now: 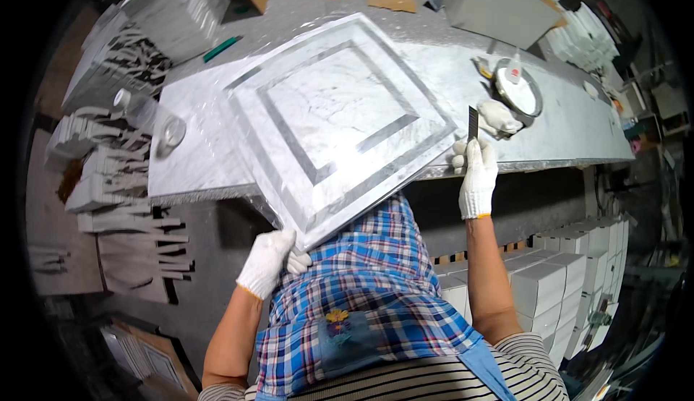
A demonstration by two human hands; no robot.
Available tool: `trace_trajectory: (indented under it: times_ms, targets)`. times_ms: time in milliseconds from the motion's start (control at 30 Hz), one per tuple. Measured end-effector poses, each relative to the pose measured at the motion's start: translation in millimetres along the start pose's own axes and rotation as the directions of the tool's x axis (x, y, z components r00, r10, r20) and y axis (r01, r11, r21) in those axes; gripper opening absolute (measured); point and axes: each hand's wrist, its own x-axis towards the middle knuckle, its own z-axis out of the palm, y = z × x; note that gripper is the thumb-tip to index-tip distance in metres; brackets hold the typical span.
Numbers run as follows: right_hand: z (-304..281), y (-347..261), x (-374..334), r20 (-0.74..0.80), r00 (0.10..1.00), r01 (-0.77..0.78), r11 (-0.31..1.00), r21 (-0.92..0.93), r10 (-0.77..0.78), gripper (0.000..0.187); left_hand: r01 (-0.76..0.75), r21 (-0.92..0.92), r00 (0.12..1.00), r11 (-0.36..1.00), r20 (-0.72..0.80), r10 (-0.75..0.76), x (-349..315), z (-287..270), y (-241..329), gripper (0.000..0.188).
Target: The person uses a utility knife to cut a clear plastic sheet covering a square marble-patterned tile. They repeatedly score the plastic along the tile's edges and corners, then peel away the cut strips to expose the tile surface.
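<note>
A square marble panel (325,108), white with inlaid grey bands, lies tilted on the worktable, its near corner jutting past the front edge toward my apron. My left hand (266,262), in a white knit glove, is closed on that near corner. My right hand (478,177), gloved too, is beside the panel's right corner. Between its thumb and fingers stands a small dark flat blade (473,122), pointing away from me. I cannot tell whether the right fingers also touch the panel.
A bowl of white paste (531,101) holds a white bottle (513,70); a crumpled white cloth (499,117) lies beside it. Left are a clear plastic bottle (148,117), a green cutter (221,49) and stacked stone strips (119,162). White boxes (549,282) stand below at right.
</note>
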Motion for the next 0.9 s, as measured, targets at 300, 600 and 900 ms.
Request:
trace_trajectory:
  times_ms: [300, 600, 900]
  targets:
    - [-10.1, 27.3, -50.0, -0.009, 0.998, 0.058, 0.996, -0.062, -0.059, 0.028, 0.073, -0.041, 0.967, 0.997, 0.247, -0.060, 21.7, 46.8, -17.5, 0.041]
    - [27.0, 0.0, -119.9, 0.285, 0.959, 0.077, 0.962, -0.263, 0.001, 0.023, 0.030, -0.021, 0.961, 0.999, 0.275, -0.023, 27.5, 71.5, -23.9, 0.037]
    - [23.4, 3.9, -129.2, 0.686, 0.719, 0.475, 0.799, -0.368, -0.112, 0.016, -0.190, 0.727, 0.981, 0.659, 0.123, 0.148, 1.9, 22.9, 111.3, 0.045]
